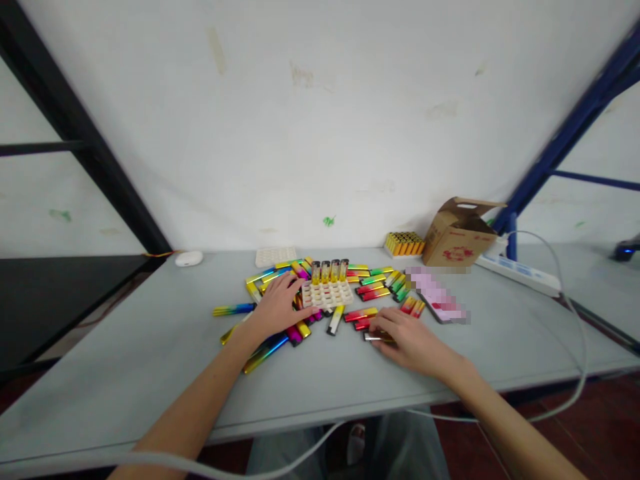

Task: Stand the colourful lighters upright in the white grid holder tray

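My left hand (pixel 280 303) grips the left end of a white tray with holes (pixel 327 293), its thumb along the near edge. Several yellow lighters (pixel 330 271) stand upright in the tray's back row. The tray rests over a loose pile of shiny multicoloured lighters (pixel 267 351). To the right, my right hand (pixel 413 339) has its fingers closed around a silver-ended lighter (pixel 375 337) low at the table surface; its far end is hidden under the hand. Red and yellow lighters (pixel 361 314) lie just beyond those fingers. A white-and-yellow lighter (pixel 335 320) lies before the tray.
At the back stand a second white tray (pixel 275 257), a block of yellow lighters (pixel 405 244) and an open cardboard box (pixel 459 233). A pink phone (pixel 437 295), a power strip (pixel 523 274) and a white case (pixel 189 259) also lie on the grey table (pixel 165 347). White cable (pixel 583 333) hangs at right.
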